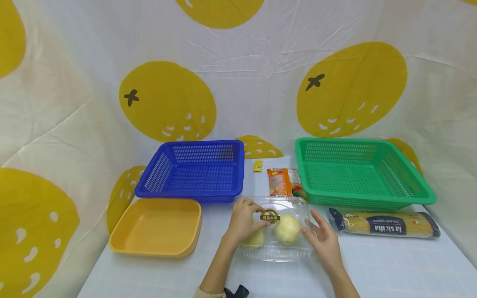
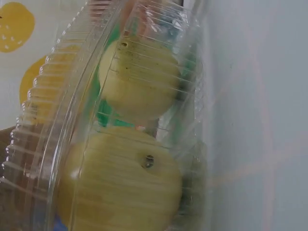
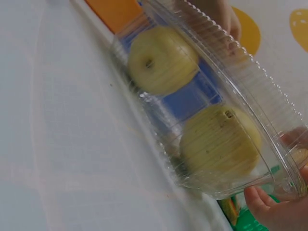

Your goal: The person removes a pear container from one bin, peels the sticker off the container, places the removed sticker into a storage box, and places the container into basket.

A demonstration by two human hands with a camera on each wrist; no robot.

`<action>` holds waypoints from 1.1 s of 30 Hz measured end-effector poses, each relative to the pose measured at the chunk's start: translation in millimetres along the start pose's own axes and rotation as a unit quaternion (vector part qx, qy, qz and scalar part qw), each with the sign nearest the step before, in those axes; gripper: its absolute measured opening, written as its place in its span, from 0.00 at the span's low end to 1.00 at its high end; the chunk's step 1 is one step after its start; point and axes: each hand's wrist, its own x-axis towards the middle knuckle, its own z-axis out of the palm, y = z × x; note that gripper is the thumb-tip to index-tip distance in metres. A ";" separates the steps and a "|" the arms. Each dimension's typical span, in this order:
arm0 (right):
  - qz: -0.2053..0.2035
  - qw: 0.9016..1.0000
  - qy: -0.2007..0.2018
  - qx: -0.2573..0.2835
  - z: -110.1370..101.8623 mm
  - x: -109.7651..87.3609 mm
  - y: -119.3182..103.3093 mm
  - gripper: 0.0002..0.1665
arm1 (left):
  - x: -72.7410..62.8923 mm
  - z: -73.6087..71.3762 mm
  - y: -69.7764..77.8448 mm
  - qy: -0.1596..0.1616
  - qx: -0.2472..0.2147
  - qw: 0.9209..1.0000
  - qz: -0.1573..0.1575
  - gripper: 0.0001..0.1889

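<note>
Since the box on the bench likely needs steadying, your left hand rests parted fingers across its top; your right hand meets its right edge, though whether its fingers pinch, I cannot tell.

Behind and above the grip, the head view faced forward and down. Nearer, both wrist views, rolled oppositely, looked from the grip's near side, sharing the clear, rectangular plastic box and its 2 round, pale-yellow fruits.
</note>
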 end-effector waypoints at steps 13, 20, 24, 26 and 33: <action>-0.003 1.000 0.002 0.009 2.6 -0.4 1.0 0.37 | -14.1 12.5 25.7 0.026 0.019 0.999 -0.043 0.22; -0.007 1.000 0.016 0.007 1.8 -1.1 2.1 0.36 | -14.7 16.7 24.0 0.035 -0.038 0.999 0.015 0.15; -0.016 1.000 0.017 0.015 2.5 -1.2 2.9 0.36 | -16.4 17.4 24.7 0.043 -0.046 0.998 0.001 0.19; -0.018 1.000 0.016 0.015 3.0 -1.4 3.3 0.36 | -17.4 17.2 25.2 0.051 -0.038 0.998 -0.006 0.21; -0.019 1.000 0.017 0.005 3.1 -1.8 2.8 0.35 | -16.1 17.1 26.0 0.071 -0.039 0.997 -0.021 0.20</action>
